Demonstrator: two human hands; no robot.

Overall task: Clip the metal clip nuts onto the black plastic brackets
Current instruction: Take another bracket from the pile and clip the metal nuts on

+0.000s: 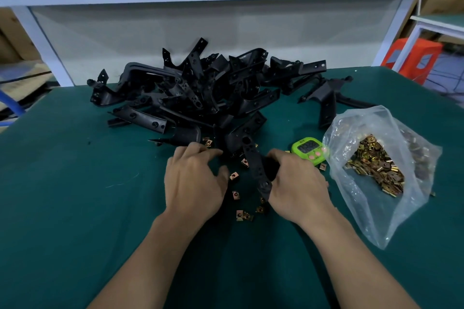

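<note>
We grip one bracket (253,160) in the right hand (296,183) by its lower end. The holed strip is left exposed, likely so a nut can slide on. Left hand (194,183) is open, fingers loosely spread, nothing visibly held. Loose nuts (234,176) lie just beside its thumb, within reach. Bag (356,123) of spares sits at right.

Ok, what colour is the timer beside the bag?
The timer is lime green with pink buttons; head view.

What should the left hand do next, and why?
Probably pinch the nut lying beside the left hand: the right hand grips a bracket, the left seems empty, and that nut is closest to it.
</note>
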